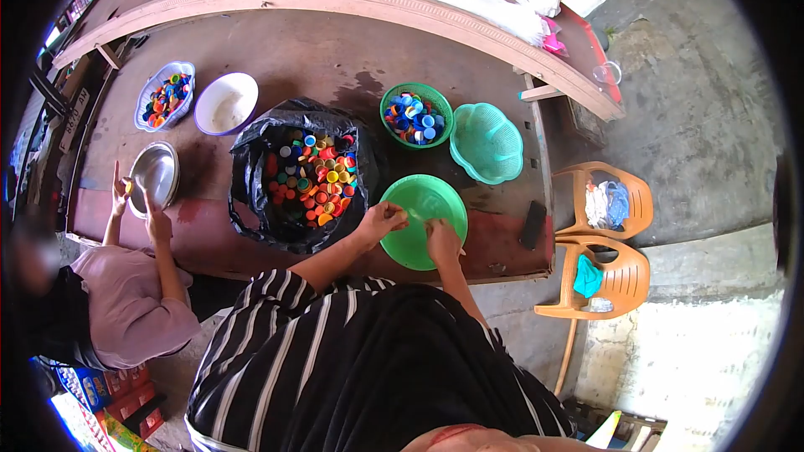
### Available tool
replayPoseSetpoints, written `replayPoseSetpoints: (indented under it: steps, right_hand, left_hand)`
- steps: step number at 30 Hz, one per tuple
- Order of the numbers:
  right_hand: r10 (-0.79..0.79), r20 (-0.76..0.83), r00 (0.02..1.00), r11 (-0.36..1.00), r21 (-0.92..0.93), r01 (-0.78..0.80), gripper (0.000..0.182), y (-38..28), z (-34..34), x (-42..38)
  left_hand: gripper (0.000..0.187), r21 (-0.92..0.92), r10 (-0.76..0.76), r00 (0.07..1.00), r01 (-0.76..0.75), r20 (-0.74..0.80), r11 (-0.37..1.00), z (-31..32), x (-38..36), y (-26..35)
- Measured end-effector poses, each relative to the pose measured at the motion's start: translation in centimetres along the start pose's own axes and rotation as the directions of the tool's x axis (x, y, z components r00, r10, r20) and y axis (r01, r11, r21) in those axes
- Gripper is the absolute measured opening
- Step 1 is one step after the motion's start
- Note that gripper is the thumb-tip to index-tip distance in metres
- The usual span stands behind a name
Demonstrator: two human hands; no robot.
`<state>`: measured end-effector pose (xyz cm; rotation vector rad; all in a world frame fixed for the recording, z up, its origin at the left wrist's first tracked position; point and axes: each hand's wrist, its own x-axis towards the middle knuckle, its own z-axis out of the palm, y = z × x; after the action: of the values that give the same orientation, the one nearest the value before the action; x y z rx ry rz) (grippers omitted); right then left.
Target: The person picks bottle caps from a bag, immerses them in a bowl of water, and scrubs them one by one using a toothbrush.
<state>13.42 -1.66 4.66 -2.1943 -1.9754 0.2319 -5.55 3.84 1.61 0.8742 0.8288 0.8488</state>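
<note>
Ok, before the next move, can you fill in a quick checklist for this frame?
1. Left hand by the basin's near-left side: ok.
2. Right hand over the green basin: ok.
3. Black bag open, caps showing: ok.
4. Green basket upright, holding mostly blue caps: ok.
5. Co-worker's hands apart from the person's own: ok.
6. Whether either of the person's hands grips a cap: cannot tell.
</note>
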Motion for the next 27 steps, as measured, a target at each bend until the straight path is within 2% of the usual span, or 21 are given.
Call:
replayPoseSetpoints:
  steps: [1, 3, 5, 6, 9, 12, 15, 18, 21, 24, 27]
  right_hand:
    - [0.014, 0.028, 1.000, 0.999, 0.032, -0.015, 0.020, 0.1, 0.4, -0.3]
    - [0.033, 0.076, 0.997, 0.995, 0.093, -0.040, 0.019, -0.1, 0.7, -0.4]
    - [0.073, -0.033, 0.997, 0.949, 0.311, -0.059, 0.019, -0.4, 0.5, -0.3]
    - [0.105, -0.079, 0.991, 0.907, 0.416, -0.063, 0.019, -0.8, 0.2, -0.6]
    - [0.095, 0.041, 0.995, 0.732, 0.674, -0.097, 0.018, -3.4, -2.4, -1.8]
    - [0.102, -0.144, 0.984, 0.850, 0.527, -0.011, 0.019, -3.1, -1.1, -2.2]
    - [0.104, -0.121, 0.987, 0.819, 0.574, -0.016, 0.019, -3.6, -1.7, -2.5]
    - [0.059, -0.093, 0.994, 0.881, 0.473, -0.007, 0.018, -3.0, -1.6, -2.6]
    - [0.144, -0.161, 0.976, 0.934, 0.347, -0.081, 0.020, -1.3, -0.8, -1.4]
    - [0.017, 0.047, 0.999, 0.997, 0.070, -0.020, 0.022, 0.2, 0.6, -0.9]
    - [0.137, 0.072, 0.988, 0.977, 0.154, -0.146, 0.022, 0.2, 0.3, -0.7]
  left_hand:
    - [0.031, -0.119, -0.075, 0.997, 0.075, 0.006, 0.990, 0.1, -0.2, 0.1]
    - [0.032, -0.214, -0.136, 0.990, 0.137, 0.022, 0.967, 0.2, -0.7, 0.6]
    - [0.033, -0.319, -0.178, 0.983, 0.182, 0.043, 0.930, 0.2, -0.5, 1.0]
    - [0.034, -0.373, -0.196, 0.979, 0.203, 0.057, 0.905, 0.1, -0.5, 0.9]
    - [0.032, -0.465, -0.193, 0.975, 0.224, 0.113, 0.857, 0.4, -0.5, 0.9]
    - [0.030, -0.460, -0.211, 0.961, 0.271, 0.178, 0.845, 0.7, -0.4, 1.0]
    - [0.026, -0.460, -0.222, 0.956, 0.288, 0.193, 0.840, 0.9, -0.3, 0.8]
    - [0.025, -0.497, -0.212, 0.957, 0.283, 0.195, 0.820, 0.7, 0.0, 0.5]
    - [0.025, -0.490, -0.236, 0.959, 0.282, 0.155, 0.825, 0.8, 0.2, 0.3]
    - [0.024, -0.491, -0.243, 0.959, 0.282, 0.144, 0.824, 0.8, -0.2, -0.1]
    - [0.020, -0.493, -0.220, 0.968, 0.251, 0.121, 0.833, 0.7, 0.5, -0.2]
